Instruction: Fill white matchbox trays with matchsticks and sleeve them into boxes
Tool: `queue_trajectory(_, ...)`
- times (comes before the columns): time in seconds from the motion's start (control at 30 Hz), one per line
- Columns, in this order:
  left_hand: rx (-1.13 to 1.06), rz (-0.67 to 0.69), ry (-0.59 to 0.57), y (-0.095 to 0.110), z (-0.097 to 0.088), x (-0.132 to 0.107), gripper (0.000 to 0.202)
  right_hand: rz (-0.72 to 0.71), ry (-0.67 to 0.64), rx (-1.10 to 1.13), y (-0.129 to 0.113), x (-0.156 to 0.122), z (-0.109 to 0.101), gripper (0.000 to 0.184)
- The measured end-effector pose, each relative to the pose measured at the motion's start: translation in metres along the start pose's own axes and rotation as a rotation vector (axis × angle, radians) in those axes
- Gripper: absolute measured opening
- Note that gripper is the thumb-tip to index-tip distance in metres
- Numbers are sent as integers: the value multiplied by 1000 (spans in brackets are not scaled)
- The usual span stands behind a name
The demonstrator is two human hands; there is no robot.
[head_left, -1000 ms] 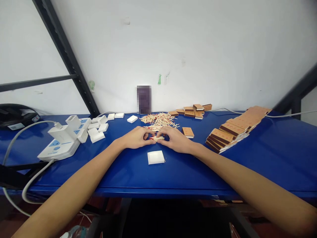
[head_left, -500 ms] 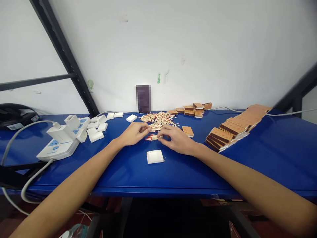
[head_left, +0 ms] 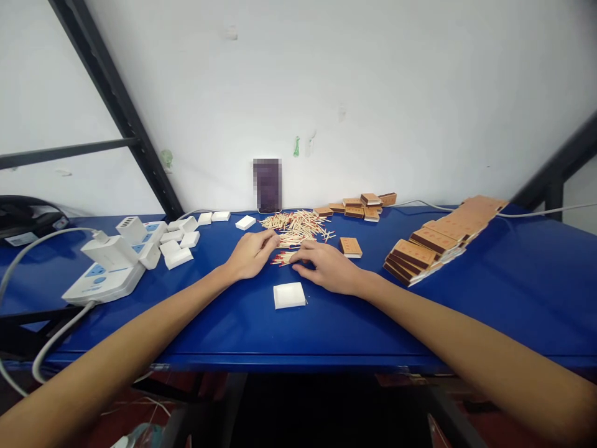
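A small bunch of red-tipped matches (head_left: 282, 257) lies on the blue table, its ends between the curled fingers and thumb of my right hand (head_left: 326, 266). Just left of it, my left hand (head_left: 252, 254) has thumb and fingers drawn together at the edge of the loose match pile (head_left: 298, 224); whether it holds a match is hidden. Nearer to me sits a white matchbox tray (head_left: 289, 295), apart from both hands. To the right of my right hand lies a closed orange-brown matchbox (head_left: 351, 247).
Overlapping matchboxes (head_left: 436, 239) run along the right, with more matchboxes (head_left: 361, 205) by the wall. White trays (head_left: 180, 242) lie on the left beside a power strip (head_left: 105, 280) with chargers. A phone-like dark panel (head_left: 269, 186) leans on the wall.
The view has shifted slightly, moving things a little to the left. Both hands stay by the matches, with only slight finger movement.
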State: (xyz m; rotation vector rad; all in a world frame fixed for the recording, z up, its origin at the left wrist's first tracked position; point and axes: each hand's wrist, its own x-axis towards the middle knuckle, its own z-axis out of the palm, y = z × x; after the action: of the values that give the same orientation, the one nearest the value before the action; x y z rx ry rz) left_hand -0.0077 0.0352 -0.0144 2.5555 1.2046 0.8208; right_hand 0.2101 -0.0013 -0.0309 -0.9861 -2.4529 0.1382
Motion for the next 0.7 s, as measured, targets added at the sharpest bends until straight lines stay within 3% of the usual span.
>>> queue_trajectory(0.2,259,-179,11,7,-9,-5,54,-17,2,25,-1,0,-1,18)
queue_trajectory(0.37,255,-231,-11,4,-25,-5,35,-11,-6,22,0,0,-1,20)
queue_trajectory(0.53,88,-42,24,-2,-29,-7,28,-7,0,49,1,0,0,19)
queue_trajectory(0.7,137,157,-134,1,-23,-7,29,-2,4,59,2,0,1,18)
